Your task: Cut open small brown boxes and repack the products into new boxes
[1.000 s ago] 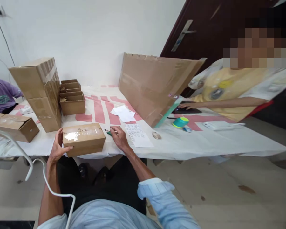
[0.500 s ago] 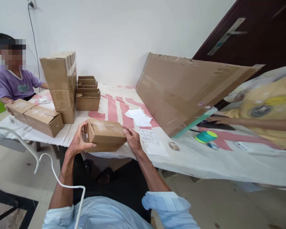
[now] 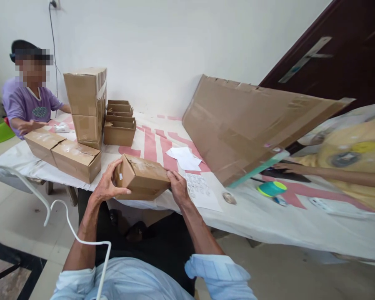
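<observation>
A closed brown cardboard box (image 3: pixel 145 179) with clear tape along its top is held between my two hands at the table's near edge, tilted a little. My left hand (image 3: pixel 111 183) grips its left end, thumb along the near side and fingers behind the upper corner. On that end face a small white label shows beside my palm. My right hand (image 3: pixel 178 185) pinches the right end with thumb and fingers. Just right of it lies a sheet of round stickers (image 3: pixel 203 191), and beyond that some white papers (image 3: pixel 184 158).
Two taped boxes (image 3: pixel 78 160) lie end to end at the left, before a tall box stack (image 3: pixel 86 96). Open boxes (image 3: pixel 120 131) stand behind. A large cardboard panel (image 3: pixel 237 125) leans at right, near a teal spool (image 3: pixel 271 188) and tape roll (image 3: pixel 229 198). People sit at both ends.
My view has swung slightly left. The held box has turned so its labelled left end shows more. The person at left has let go of the taped boxes, which have slid toward me.
</observation>
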Tool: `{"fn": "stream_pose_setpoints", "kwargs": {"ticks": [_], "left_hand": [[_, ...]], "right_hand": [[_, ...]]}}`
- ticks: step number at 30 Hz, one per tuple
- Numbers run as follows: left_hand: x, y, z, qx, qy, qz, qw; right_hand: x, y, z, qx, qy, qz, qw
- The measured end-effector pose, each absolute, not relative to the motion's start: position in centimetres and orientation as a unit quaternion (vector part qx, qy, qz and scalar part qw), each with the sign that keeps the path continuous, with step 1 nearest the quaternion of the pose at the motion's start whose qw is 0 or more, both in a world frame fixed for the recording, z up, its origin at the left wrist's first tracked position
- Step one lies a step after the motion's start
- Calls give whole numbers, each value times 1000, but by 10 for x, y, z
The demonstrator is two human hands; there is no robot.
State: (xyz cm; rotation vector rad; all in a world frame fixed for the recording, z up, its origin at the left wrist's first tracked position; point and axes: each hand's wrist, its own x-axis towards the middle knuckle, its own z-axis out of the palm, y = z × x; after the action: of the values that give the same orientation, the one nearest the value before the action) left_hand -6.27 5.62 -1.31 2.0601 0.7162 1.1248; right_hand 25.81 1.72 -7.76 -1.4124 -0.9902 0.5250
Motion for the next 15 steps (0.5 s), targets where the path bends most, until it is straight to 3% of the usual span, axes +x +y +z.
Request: {"fn": "stream_pose_setpoints", "kwargs": {"ticks": [8,13,15], "left_hand": [[-51,55,-22,769,291,477,310],[-37,53,-19,765,292,493,294],[-31,51,-14,768,290,495,286]], "right_hand": [[265,19,-72,-637,-447,202,594],[248,5,-2,-594,-576,-12,562],[226,-5,33,-533,-674,-86,504]]}}
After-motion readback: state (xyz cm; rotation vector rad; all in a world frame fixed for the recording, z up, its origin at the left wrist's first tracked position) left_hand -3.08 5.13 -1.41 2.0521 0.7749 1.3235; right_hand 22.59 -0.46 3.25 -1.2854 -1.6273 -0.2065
